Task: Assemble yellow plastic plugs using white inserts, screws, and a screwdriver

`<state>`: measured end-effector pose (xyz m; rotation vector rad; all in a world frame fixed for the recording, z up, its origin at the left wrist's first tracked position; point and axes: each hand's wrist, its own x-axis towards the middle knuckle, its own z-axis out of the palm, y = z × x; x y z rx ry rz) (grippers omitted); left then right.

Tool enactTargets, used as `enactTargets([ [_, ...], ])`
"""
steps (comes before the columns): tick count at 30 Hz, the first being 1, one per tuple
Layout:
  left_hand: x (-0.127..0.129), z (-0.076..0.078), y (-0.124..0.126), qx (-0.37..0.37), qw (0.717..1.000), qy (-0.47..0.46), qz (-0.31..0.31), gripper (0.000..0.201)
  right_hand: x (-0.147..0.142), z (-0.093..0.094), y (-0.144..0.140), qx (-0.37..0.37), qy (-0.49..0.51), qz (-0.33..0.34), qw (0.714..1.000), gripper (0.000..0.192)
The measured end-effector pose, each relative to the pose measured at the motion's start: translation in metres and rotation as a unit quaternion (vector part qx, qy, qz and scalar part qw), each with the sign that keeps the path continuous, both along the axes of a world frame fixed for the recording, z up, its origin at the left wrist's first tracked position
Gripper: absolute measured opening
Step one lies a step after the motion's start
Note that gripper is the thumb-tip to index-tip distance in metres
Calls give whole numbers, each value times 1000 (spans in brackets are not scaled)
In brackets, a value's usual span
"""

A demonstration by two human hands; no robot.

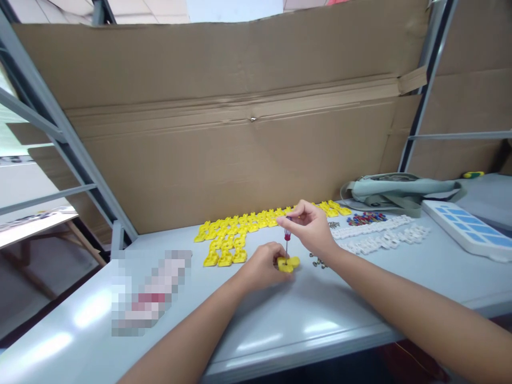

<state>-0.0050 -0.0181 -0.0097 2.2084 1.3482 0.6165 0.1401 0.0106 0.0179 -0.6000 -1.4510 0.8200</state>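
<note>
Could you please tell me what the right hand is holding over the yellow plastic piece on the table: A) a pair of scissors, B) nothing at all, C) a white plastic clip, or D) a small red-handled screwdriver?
D: the right hand pinches the top of a small red-handled screwdriver held upright, its tip on the yellow plastic piece that the left hand steadies on the grey table.

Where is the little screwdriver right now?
In the head view, the screwdriver stands upright mid-table in the right hand, tip on the yellow part that the left hand steadies.
</note>
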Motion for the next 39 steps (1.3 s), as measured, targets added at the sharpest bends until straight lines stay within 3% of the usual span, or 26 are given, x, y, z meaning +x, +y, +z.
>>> enactTargets([
  [3,-1,-1,1,-7,1000,-4,1,27,3,4,1,-63,-1,86,994,38],
  [9,-4,-1,4,-15,1000,7,-7,29,16,1,10,-97,4,177,979,32],
  [14,-6,-3,8,-6,1000,4,-29,31,27,-6,18,-107,-13,339,935,29],
  [16,-7,-5,9,-3,999,-4,-38,32,29,-7,18,-120,-6,369,922,27],
  [21,-8,-9,11,13,999,-14,-44,32,22,-12,11,-142,46,344,927,32],
  [27,-9,-7,8,11,999,-1,-33,29,13,-20,7,-154,41,283,946,45],
  [31,-9,-5,7,16,999,3,-31,26,16,-18,12,-124,16,251,960,37],
  [34,-8,-4,7,17,999,-10,-36,27,21,-18,16,-96,-15,265,959,32],
  [39,-6,-4,7,7,999,-13,-30,29,29,-15,21,-30,-122,355,927,35],
])
